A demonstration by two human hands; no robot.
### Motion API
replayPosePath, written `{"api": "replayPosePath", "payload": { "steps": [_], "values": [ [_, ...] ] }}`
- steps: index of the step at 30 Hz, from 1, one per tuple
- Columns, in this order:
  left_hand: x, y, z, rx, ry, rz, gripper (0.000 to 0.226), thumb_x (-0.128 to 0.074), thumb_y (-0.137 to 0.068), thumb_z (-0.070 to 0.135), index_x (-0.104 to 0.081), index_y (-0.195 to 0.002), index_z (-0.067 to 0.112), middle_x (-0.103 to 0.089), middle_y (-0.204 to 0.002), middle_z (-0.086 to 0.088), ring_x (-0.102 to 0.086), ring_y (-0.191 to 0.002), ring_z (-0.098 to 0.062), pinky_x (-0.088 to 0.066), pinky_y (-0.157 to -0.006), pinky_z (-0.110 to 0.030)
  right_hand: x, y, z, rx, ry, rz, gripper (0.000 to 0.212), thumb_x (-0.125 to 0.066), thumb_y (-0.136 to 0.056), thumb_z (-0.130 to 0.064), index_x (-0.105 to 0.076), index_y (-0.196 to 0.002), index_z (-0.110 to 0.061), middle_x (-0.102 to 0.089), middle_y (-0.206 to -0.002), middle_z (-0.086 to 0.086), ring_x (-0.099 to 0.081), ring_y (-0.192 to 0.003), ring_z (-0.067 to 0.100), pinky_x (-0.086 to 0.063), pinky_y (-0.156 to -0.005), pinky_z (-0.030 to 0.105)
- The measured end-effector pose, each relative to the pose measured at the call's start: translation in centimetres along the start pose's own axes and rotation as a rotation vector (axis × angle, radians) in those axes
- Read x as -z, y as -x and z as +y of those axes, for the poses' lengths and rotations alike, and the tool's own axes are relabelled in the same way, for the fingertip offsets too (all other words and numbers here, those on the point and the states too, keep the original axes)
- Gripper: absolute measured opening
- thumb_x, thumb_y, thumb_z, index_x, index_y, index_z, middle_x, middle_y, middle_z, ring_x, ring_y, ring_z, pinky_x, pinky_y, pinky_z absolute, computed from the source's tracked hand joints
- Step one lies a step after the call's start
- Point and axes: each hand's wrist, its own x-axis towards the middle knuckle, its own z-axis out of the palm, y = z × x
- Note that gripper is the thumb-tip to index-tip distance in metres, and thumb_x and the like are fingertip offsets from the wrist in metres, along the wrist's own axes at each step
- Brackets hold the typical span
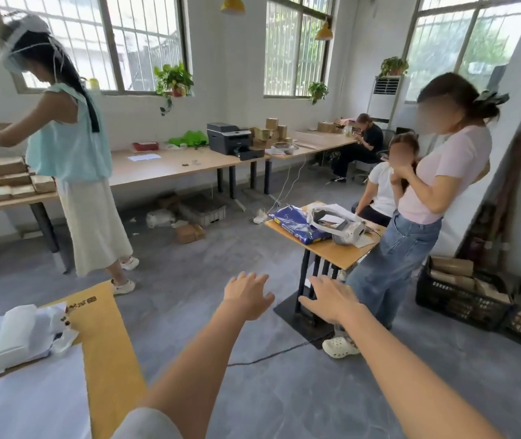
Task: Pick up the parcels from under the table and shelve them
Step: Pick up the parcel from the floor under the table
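Observation:
My left hand (248, 294) and my right hand (332, 299) are stretched out in front of me over the grey floor, fingers spread, holding nothing. Far ahead, under the long wooden table (170, 167), lie a small brown parcel (189, 233), a white bag (160, 218) and a grey crate (203, 210). Brown parcels are stacked (2, 180) on the left end of that table. Black crates (462, 296) with brown parcels stand on the floor at the right wall.
A person in a mint top (72, 144) stands at the left table. Another in jeans (424, 210) stands by a small table (329, 248) close ahead on the right, with a seated person behind. A yellow-topped table (107, 343) is at my left. A cable (272, 354) crosses the floor.

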Motion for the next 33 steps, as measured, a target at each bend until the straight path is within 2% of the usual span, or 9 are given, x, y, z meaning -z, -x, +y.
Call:
{"api": "replayPosePath", "payload": {
  "steps": [6,12,18,22,26,33],
  "values": [
    [-0.1,-11.3,-4.4,0.114,-0.07,-0.029,0.059,-0.034,-0.096,0.047,-0.028,-0.149,0.022,-0.035,-0.153,-0.003,-0.027,-0.142,-0.031,-0.025,-0.116,-0.043,0.7,-14.1,0.2,0.086,-0.045,-0.032,0.068,-0.04,-0.092,-0.052,-0.022,-0.149,-0.02,-0.031,-0.153,0.007,-0.036,-0.137,0.029,-0.032,-0.109,0.046],
    [1.6,-22.5,-8.8,0.25,-0.052,0.005,0.056,-0.034,-0.095,0.043,-0.033,-0.147,0.02,-0.041,-0.149,-0.003,-0.035,-0.137,-0.028,-0.028,-0.112,-0.04,2.6,-28.6,-0.7,0.189,-0.111,-0.082,0.07,-0.041,-0.092,-0.053,-0.023,-0.149,-0.017,-0.027,-0.156,0.007,-0.031,-0.14,0.027,-0.03,-0.112,0.043],
    [2.4,-32.7,-13.9,0.359,-0.025,-0.028,0.058,-0.034,-0.095,0.043,-0.031,-0.148,0.021,-0.039,-0.15,-0.004,-0.031,-0.14,-0.03,-0.026,-0.115,-0.043,4.4,-41.8,-3.1,0.301,-0.051,-0.08,0.068,-0.04,-0.091,-0.053,-0.024,-0.148,-0.019,-0.032,-0.153,0.006,-0.033,-0.138,0.027,-0.031,-0.11,0.045],
    [2.7,-40.8,-17.9,0.403,-0.024,-0.047,0.056,-0.035,-0.095,0.042,-0.034,-0.146,0.02,-0.042,-0.148,-0.005,-0.033,-0.138,-0.029,-0.027,-0.114,-0.042,5.1,-51.2,-5.0,0.355,0.022,-0.088,0.067,-0.039,-0.09,-0.052,-0.024,-0.147,-0.02,-0.035,-0.149,0.007,-0.038,-0.134,0.029,-0.034,-0.107,0.045],
    [3.5,-50.2,-22.9,0.44,-0.003,-0.055,0.053,-0.038,-0.093,0.04,-0.041,-0.142,0.017,-0.045,-0.146,-0.007,-0.036,-0.136,-0.029,-0.027,-0.112,-0.041,6.4,-61.7,-7.2,0.416,0.091,-0.091,0.067,-0.046,-0.089,-0.044,-0.022,-0.147,-0.02,-0.034,-0.149,0.008,-0.037,-0.133,0.031,-0.034,-0.104,0.045],
    [7.6,-66.1,-30.7,0.448,0.011,-0.005,0.054,-0.036,-0.094,0.039,-0.039,-0.143,0.017,-0.044,-0.146,-0.008,-0.036,-0.136,-0.03,-0.028,-0.113,-0.041,10.7,-79.5,-11.7,0.445,0.123,-0.079,0.068,-0.046,-0.09,-0.044,-0.02,-0.148,-0.019,-0.033,-0.15,0.006,-0.036,-0.135,0.029,-0.033,-0.106,0.044]
  ]
}}
